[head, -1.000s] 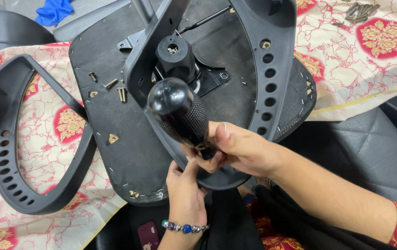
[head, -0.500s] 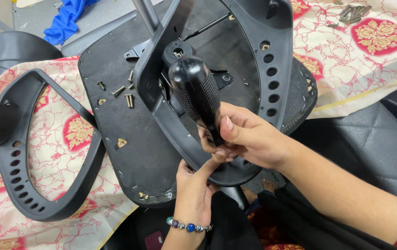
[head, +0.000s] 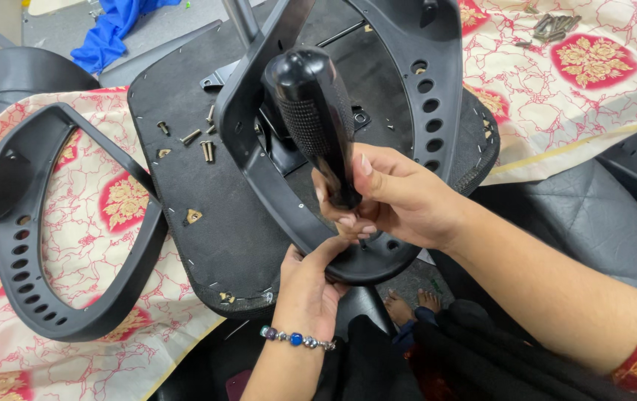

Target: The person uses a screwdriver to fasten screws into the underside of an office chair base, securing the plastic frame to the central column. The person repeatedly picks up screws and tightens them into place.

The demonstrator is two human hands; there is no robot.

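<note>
Since the earlier frame the screwdriver [head: 315, 122] has swung more upright, its rounded butt now pointing toward the camera; both hands sit in the same spot at the lower edge of the armrest frame.

Right hand [head: 400, 197]: fingers [head: 348, 220] closed fully around the lower end of the black, textured screwdriver handle, thumb pressed along its side. The shaft and tip are hidden behind the hand, so contact with a screw cannot be told.

Left hand [head: 307, 286]: comes up from below, fingertips pressed against the lower curve of the mounted armrest [head: 415, 96], just under the right hand's fingers. Whether it pinches a small part cannot be told. A beaded bracelet [head: 296, 338] sits on this wrist.

The screwdriver stands over the upturned chair seat [head: 200, 245], black underside facing up, inside the loop of the mounted armrest.

Counts:
- armrests: two, one on the seat, one loose armrest [head: 36, 238] lying on the cloth to the left.
- loose screws [head: 203, 145] on the seat underside: about five visible, near the upper left.
- screwdriver: one.
- a further small pile of hardware [head: 552, 26] lies on the cloth, top right; number not readable.

Patterned cloth [head: 593, 82], cream with red medallions, lies under the seat. Blue cloth [head: 114, 33] at top left.
</note>
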